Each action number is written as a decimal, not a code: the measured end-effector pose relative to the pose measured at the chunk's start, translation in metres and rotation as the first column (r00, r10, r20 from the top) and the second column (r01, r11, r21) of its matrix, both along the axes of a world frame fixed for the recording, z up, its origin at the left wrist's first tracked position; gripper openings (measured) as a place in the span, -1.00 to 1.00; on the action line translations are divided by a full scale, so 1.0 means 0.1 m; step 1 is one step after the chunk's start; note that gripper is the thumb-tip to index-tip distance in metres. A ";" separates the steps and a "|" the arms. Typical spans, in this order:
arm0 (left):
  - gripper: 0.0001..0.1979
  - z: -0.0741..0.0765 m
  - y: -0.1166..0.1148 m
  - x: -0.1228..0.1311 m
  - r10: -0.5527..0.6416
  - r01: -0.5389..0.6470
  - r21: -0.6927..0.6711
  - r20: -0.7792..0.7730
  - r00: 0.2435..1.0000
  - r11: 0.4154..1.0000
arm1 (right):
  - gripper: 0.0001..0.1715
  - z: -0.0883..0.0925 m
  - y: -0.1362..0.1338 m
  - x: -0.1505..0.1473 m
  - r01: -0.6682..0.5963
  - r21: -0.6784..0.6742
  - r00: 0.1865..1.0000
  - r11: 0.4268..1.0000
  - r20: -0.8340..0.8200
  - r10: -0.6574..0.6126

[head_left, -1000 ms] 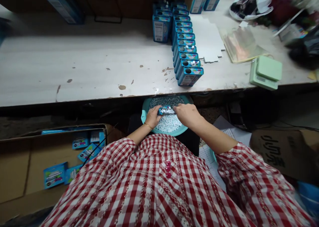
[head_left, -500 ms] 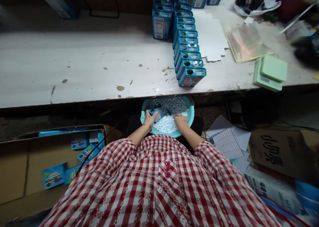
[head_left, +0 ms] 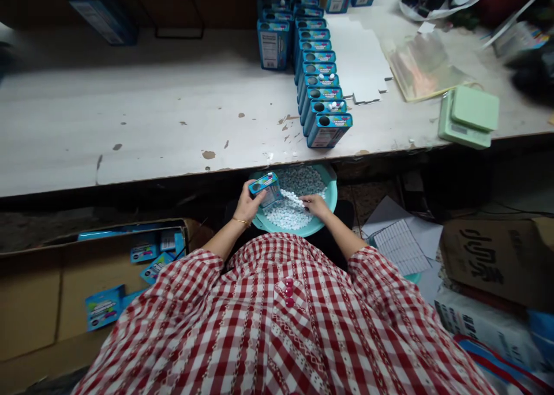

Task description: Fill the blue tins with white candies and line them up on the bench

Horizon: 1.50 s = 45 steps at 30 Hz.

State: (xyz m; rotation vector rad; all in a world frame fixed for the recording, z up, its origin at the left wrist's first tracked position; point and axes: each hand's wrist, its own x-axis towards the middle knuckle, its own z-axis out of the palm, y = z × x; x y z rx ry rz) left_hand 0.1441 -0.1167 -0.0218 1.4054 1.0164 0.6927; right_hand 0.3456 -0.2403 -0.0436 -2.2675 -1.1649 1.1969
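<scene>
Head view: right hand [head_left: 317,205] has lifted heaped pellets [head_left: 291,197] beside the blue box [head_left: 265,182]

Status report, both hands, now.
Left hand holds blue box, tilted. Right hand at heaped white pellets over basin, grip unclear. Table edge just beyond.

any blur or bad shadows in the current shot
Head view: the far pellets in the basin lie in shadow, the near ones look brighter; head view: the black thing at the right edge is blurred; head view: parts under the table are nearly black.
</scene>
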 end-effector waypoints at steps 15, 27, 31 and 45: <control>-0.63 0.09 -0.22 0.27 -0.195 0.374 0.382 -0.432 0.881 0.845 | -0.59 1.76 0.13 -0.07 -0.466 -0.223 0.680 0.856 0.529 0.508; -0.61 -0.03 -0.16 0.14 -0.190 0.261 0.363 -0.221 0.957 0.895 | -0.57 1.80 0.10 0.00 -0.406 -0.309 0.655 0.860 0.559 0.509; -0.58 0.04 -0.11 -0.01 -0.110 0.150 0.340 -0.134 0.985 0.929 | -0.54 1.04 0.00 0.17 -0.276 -0.298 0.749 0.914 0.529 0.398; -0.57 0.14 -0.05 -0.01 -0.028 0.053 0.256 -0.101 0.995 0.965 | -0.50 0.05 -0.06 -0.02 -0.463 -0.073 0.872 0.883 0.143 0.469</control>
